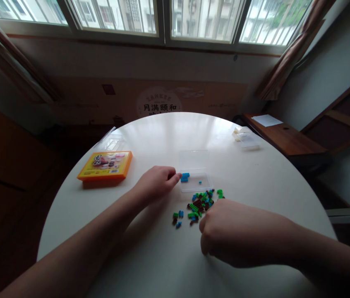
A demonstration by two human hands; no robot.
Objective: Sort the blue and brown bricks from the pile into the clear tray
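Note:
Just left of a clear plastic box (193,188) is my left hand (159,181), its fingers curled and its thumb tip at the box's left edge. Whatever may be in those fingers is hidden. Inside the box, several blue bricks (185,177) sit lined up at the left, and one small blue brick (200,182) lies apart from them. A loose pile of tiny green, blue and brown toy bricks (198,203) is spread in front of the box. My right hand (224,231) is closed beside the pile's right side, knuckles up; its fingertips are out of sight beneath it.
An orange box with a printed lid (106,165) lies on the left of the round white table (150,136). Behind it is a clear plastic cover (111,140). Another clear container (247,140) stands at the back right, near a wooden side table (286,134).

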